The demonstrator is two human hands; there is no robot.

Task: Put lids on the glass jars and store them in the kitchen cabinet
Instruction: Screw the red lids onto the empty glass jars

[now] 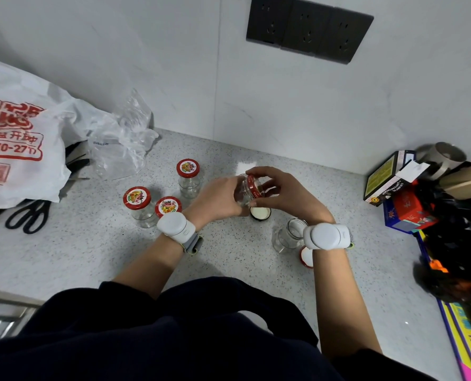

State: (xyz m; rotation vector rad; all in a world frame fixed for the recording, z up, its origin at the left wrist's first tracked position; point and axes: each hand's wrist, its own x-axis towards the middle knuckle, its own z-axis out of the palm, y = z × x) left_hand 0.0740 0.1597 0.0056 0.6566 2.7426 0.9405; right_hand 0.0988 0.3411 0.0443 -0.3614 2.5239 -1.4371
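Lidding proceeding; left hand (218, 199) is holding the tilted glass jar (242, 193) over the counter (229, 270); right hand (282, 192), grip clamped, is turning its red lid (255, 187); judged next: tightening, then the open jar (290, 233) at four o'clock.

Lidded jars (137, 206) are grouped left on the counter (91, 257). A held jar (244, 192) is positioned above a loose lid (260, 213). Further right an open jar (289, 235) is stood, second lid (305, 257) before it.
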